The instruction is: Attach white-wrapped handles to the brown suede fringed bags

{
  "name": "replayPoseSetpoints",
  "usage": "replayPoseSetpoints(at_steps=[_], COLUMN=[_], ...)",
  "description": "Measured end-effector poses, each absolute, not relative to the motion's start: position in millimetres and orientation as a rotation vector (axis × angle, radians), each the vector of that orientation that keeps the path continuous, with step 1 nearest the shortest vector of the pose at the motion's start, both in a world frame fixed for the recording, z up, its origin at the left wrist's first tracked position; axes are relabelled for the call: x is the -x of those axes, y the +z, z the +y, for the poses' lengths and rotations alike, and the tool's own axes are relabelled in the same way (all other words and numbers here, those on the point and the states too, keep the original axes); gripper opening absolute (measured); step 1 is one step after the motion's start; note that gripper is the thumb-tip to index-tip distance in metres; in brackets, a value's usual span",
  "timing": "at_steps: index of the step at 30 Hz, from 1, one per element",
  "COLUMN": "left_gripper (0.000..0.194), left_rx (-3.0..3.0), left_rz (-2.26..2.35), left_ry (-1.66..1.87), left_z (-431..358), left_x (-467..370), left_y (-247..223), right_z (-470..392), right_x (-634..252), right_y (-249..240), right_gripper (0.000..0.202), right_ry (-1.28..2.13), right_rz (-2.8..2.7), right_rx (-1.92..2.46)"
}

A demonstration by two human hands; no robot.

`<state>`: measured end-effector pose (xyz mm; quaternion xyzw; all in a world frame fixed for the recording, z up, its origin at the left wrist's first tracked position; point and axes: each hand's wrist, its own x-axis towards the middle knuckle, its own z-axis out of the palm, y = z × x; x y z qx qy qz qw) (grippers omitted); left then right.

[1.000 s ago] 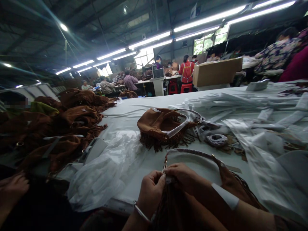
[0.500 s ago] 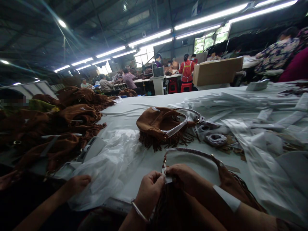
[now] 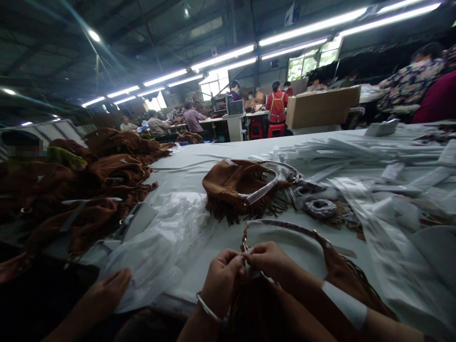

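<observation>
Pinching together at the near table (image 3: 213, 161) edge, the left hand (image 3: 221, 280) and right hand (image 3: 270, 261) grip the wrapped handle end of a brown fringed bag (image 3: 342, 270), fingertips pressed tight. Beyond it lies another fringed bag (image 3: 238, 187); a co-worker's hand (image 3: 107, 294) touches the plastic bags (image 3: 160, 247) beside it.

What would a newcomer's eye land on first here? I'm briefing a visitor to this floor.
Probably the two hands at bottom centre, left hand and right hand, pinching the strap end of a brown fringed bag. Just beyond lies another fringed bag on the white table, with a heap of brown bags at left.
</observation>
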<state>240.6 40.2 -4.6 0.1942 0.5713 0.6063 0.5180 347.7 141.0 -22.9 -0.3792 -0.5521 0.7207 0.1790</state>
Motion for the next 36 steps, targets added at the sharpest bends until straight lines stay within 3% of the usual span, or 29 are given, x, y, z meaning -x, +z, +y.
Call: replayPoseSetpoints(at_steps=[10, 17, 22, 30, 36], left_gripper=[0.037, 0.033, 0.042, 0.042, 0.037], left_rx=[-0.318, -0.359, -0.516, -0.409, -0.305], left_rz=[1.379, 1.242, 1.426, 1.312, 0.880], left_ry=[1.557, 1.246, 1.246, 1.451, 1.523], left_z=[39, 41, 43, 46, 43], left_x=[-242, -236, -238, -239, -235], left_y=[-3, 2, 6, -2, -1], right_z=[138, 134, 133, 131, 142], right_x=[-353, -362, -366, -368, -372], right_y=[-16, -18, -21, -19, -21], right_gripper=[0.016, 0.019, 0.017, 0.021, 0.024], right_ry=[1.970, 1.249, 1.034, 1.167, 1.674], right_rz=[-1.478, -2.036, -2.165, -2.090, -1.832], right_rx=[0.880, 0.731, 0.587, 0.652, 0.817])
